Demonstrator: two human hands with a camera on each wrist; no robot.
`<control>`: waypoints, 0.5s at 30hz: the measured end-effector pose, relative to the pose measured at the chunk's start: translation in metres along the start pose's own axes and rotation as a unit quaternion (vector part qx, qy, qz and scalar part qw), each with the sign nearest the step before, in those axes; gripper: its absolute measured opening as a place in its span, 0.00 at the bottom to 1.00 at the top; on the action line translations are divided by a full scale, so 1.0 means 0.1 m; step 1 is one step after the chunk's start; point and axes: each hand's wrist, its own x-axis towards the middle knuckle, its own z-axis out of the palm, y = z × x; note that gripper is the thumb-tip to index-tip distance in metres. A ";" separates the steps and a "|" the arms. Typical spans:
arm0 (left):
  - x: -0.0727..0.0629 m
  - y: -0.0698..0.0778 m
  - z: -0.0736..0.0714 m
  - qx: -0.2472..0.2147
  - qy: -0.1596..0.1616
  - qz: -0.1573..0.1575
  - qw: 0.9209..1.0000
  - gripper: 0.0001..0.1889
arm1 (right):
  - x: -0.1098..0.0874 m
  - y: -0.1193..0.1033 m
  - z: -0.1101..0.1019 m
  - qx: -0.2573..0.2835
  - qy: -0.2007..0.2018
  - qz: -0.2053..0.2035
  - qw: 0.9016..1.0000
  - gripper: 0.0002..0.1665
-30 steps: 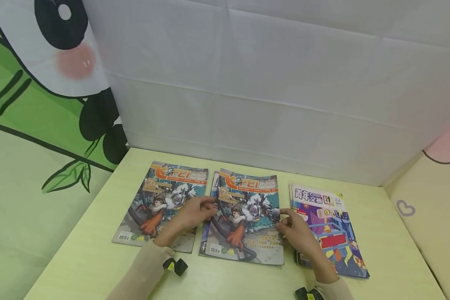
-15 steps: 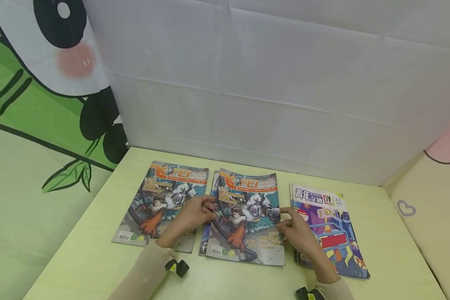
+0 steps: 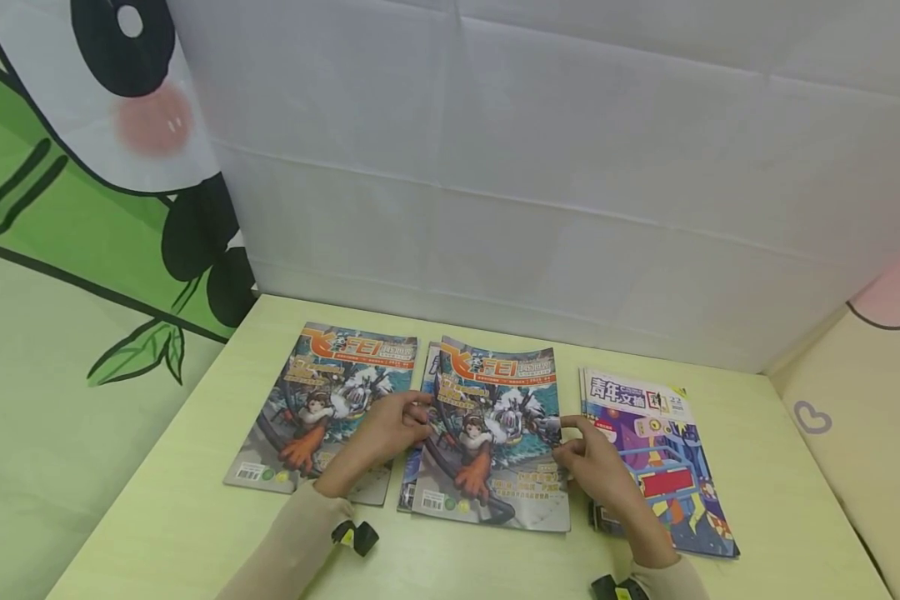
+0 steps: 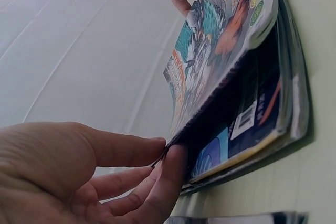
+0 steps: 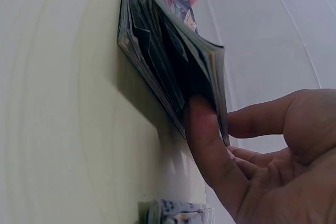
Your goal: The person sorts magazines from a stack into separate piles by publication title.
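The left hand (image 3: 388,425) and right hand (image 3: 596,462) pinch opposite side edges of the magazine (image 3: 487,450), which sits between them, about equally near both, long axis running near to far, raised off the stack (image 4: 265,111) on the tabletop (image 3: 450,567).

One left FEI magazine (image 3: 318,408) and one middle FEI magazine (image 3: 495,446) were counted, so two FEI covers were shown. One purple magazine (image 3: 660,467) was seen at the right. At least one more magazine was tucked under the middle one. Two hands, the left hand (image 3: 390,427) and right hand (image 3: 594,462), one table (image 3: 157,500) and one painted heart (image 3: 812,417) were counted too.
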 end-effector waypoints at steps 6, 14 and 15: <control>0.00 -0.01 0.01 0.002 0.002 0.005 1.000 0.27 | 0.00 0.00 0.00 -0.001 -0.002 -0.002 1.000 0.30; 0.01 -0.01 0.01 0.006 0.002 0.004 1.000 0.26 | 0.01 0.01 -0.01 0.001 -0.007 0.000 1.000 0.31; 0.01 -0.01 0.01 0.007 0.002 0.004 1.000 0.26 | 0.01 0.01 -0.01 0.002 -0.007 0.000 1.000 0.31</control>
